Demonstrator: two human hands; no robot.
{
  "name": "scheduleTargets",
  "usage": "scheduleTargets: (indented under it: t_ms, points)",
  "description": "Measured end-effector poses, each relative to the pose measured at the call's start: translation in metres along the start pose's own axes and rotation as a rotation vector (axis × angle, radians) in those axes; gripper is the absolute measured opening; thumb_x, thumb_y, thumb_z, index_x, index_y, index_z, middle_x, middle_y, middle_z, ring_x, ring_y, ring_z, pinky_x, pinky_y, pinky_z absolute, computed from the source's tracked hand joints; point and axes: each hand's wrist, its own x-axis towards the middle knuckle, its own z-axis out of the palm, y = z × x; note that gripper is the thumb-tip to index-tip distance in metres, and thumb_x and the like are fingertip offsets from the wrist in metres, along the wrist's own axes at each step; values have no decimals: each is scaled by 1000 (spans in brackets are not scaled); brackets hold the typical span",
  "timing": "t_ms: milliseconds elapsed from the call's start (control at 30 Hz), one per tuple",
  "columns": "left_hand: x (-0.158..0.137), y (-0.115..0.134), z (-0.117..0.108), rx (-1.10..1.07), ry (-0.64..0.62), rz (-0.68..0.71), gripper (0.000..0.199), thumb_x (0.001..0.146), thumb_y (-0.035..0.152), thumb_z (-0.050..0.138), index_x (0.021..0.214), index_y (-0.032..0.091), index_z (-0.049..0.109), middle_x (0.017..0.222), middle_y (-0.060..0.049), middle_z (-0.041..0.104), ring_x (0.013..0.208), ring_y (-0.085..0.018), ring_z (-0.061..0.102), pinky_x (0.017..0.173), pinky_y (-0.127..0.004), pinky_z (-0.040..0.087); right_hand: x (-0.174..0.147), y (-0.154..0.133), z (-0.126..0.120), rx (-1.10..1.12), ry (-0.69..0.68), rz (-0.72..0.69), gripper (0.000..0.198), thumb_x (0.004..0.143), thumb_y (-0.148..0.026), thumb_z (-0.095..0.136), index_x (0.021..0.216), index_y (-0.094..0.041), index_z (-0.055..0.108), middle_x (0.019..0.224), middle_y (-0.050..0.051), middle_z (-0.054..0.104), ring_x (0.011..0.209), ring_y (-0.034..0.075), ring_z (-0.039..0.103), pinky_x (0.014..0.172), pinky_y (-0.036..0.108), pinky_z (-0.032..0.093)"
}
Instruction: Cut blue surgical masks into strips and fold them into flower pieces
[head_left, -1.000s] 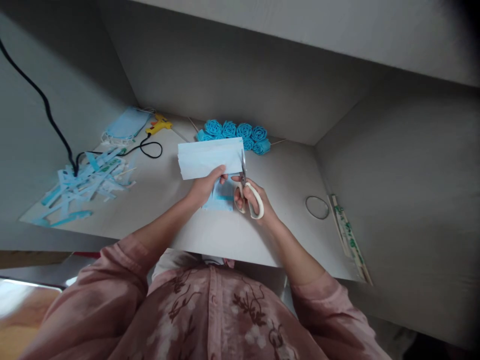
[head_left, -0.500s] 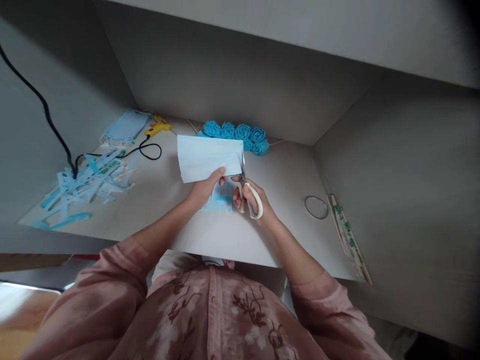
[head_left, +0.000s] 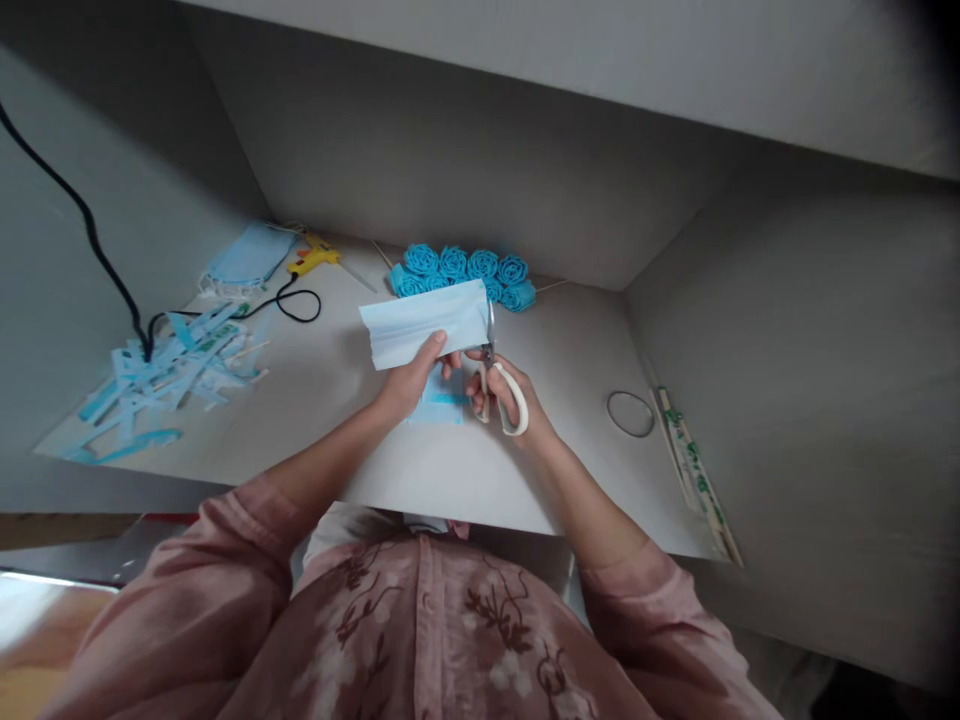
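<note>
My left hand [head_left: 420,372] pinches the lower edge of a pale blue face mask sheet [head_left: 416,322], thumb on top, holding it above the table. The scissors [head_left: 510,400], with cream handles, are in my right hand [head_left: 525,390], fingers through the loops. Their blades point away from me along the sheet's right edge. Whether they are cutting at this instant I cannot tell. Below the hands, light blue pieces of mask fabric [head_left: 442,408] lie on the table, partly hidden by my left hand.
Several blue fabric roses [head_left: 469,265] sit at the back. A yellow glue gun [head_left: 315,255], a stack of masks [head_left: 251,255] and a heap of cut strips [head_left: 172,365] are on the left. A wire ring [head_left: 630,413] and wrapped sticks [head_left: 697,475] lie right.
The sheet has tilted, its left edge lower and its visible face narrower with fold lines, uncovering more roses. Both hands stay nearly in place, scissors still at the right edge.
</note>
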Motion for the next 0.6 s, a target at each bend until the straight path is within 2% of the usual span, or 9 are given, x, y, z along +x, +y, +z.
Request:
scheduleTargets:
  t_ms: [167, 367, 600]
  points:
    - [5, -2, -3, -71, 76, -20, 51, 87, 66, 44, 68, 20, 56, 66, -3, 56, 59, -15, 50, 66, -30, 45, -1, 0, 2, 26, -15, 36, 64, 75, -64, 68, 121, -20, 59, 72, -1, 62, 53, 10, 53, 46, 24, 41]
    - [6, -5, -3, -92, 81, -26, 47, 87, 64, 46, 72, 20, 56, 65, -2, 56, 58, -14, 51, 65, -30, 45, -1, -3, 2, 40, -8, 58, 68, 72, -65, 70, 123, -20, 59, 74, 0, 64, 55, 10, 54, 49, 25, 43]
    - [6, -6, -2, -188, 112, -101, 39, 86, 56, 52, 75, 19, 58, 62, -1, 56, 57, -14, 51, 62, -30, 44, 0, -3, 0, 14, -7, 9, 48, 74, -65, 69, 87, -19, 61, 76, 2, 64, 57, 11, 56, 49, 25, 44]
